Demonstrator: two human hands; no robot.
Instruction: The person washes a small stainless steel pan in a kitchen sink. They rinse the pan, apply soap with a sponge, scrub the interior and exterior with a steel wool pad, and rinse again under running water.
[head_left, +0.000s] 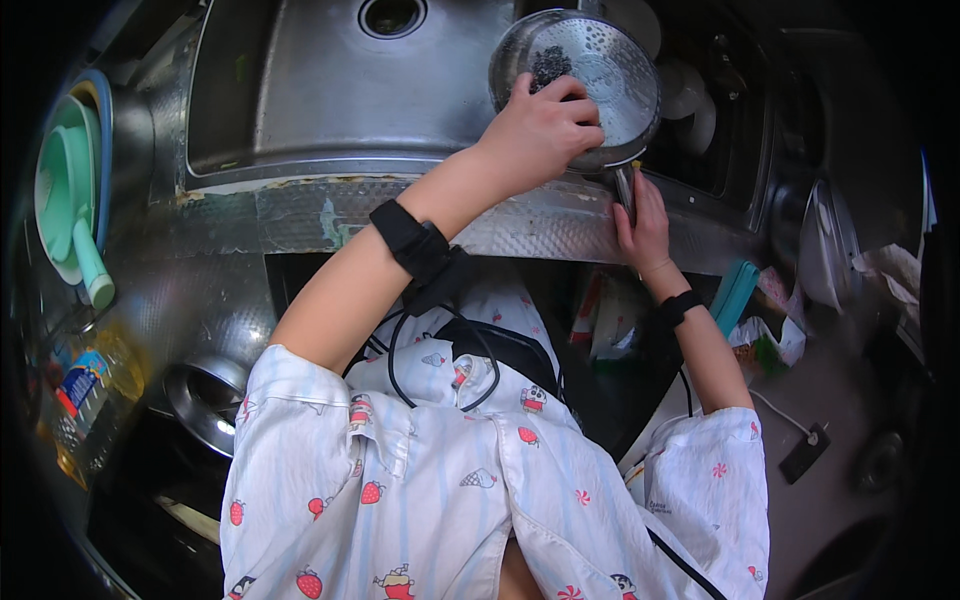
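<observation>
A wet, round metal pan (626, 90) is held over the sink's near edge, its face covered in droplets around a central disc. My left hand (555, 124) reaches across from the left with curled fingers on a dark, coarse scouring pad (551, 66), pressed against the pan. The pad is partly hidden by the fingers. My right hand (645, 225) holds the metal pan handle (624, 191), which points towards me over the counter edge. Both wrists wear black bands.
The steel sink basin (300, 105) has a drain (391, 16) at its far side. White dishes (694, 105) lie right of the pan. Green plastic colanders (67, 180) stand far left, above a bottle (90, 375). A metal bowl (210, 401) is lower left. Black cables hang before my shirt.
</observation>
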